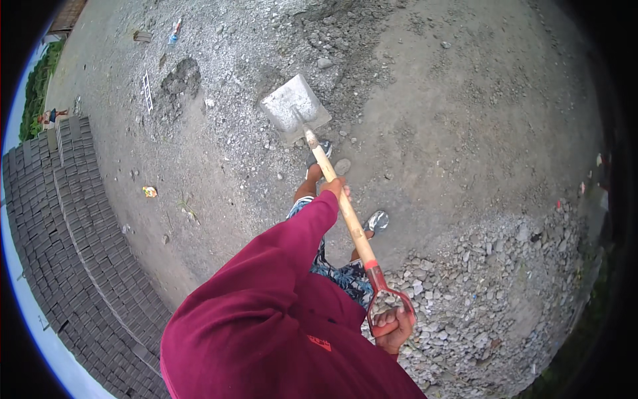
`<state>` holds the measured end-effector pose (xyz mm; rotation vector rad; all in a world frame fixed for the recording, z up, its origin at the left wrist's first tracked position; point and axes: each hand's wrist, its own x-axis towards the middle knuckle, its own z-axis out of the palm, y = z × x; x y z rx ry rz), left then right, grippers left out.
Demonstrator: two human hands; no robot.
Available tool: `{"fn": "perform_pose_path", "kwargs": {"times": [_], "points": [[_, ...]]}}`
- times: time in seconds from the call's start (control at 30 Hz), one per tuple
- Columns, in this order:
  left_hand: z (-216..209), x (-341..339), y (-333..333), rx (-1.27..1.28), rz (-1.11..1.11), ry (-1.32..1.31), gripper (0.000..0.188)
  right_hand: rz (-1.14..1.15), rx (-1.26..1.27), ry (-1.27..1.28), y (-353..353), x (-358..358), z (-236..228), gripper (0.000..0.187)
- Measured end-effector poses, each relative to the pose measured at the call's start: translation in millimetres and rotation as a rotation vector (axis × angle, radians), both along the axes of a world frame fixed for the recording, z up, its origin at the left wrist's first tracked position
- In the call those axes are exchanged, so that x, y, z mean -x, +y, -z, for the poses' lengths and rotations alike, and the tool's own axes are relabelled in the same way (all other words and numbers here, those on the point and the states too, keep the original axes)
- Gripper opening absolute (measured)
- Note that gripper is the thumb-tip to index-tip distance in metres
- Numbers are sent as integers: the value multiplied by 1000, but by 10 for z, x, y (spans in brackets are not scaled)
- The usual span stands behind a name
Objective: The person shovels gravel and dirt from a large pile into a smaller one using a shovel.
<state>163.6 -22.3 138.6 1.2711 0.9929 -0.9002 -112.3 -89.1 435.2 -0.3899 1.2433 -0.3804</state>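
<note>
I hold a square-bladed shovel [347, 214] slantwise in front of my body. My left hand [334, 188] is closed around the upper part of its pale wooden shaft. At the other end, my right hand [397, 327] grips the red D-shaped handle [376, 279]. The grey metal blade [290, 110] points away over the gravel, beyond my feet. Dusty and light-coloured, it carries no visible heap. Whether the blade touches the ground I cannot tell. Maroon sleeves cover both arms, and most of the right arm is hidden.
Grey blocks [86, 219] are stacked along the left. A heap of broken stones [478, 299] lies at the lower right. Loose gravel [232, 60] spreads ahead, with a shallow hole [182, 76], a white ladder-shaped piece [147, 91] and a crumpled wrapper [149, 191]. A stone [342, 165] sits by my foot.
</note>
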Motion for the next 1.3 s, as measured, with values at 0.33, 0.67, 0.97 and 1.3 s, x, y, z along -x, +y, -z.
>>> {"fn": "perform_pose_path", "kwargs": {"times": [0.33, 0.67, 0.97, 1.3], "points": [[467, -1348, 2, -82, 256, 18, 18, 97, -70, -19, 265, -1157, 562, 35], [251, -1411, -173, -59, 237, 144, 20, 77, -112, -194, -16, -1262, 89, 27], [563, -1280, 89, -230, 331, 136, 15, 272, -226, -192, 312, -1076, 723, 36], [584, -1196, 256, 3, 160, 127, 14, 50, 91, -108, 540, -896, 668, 56]]}}
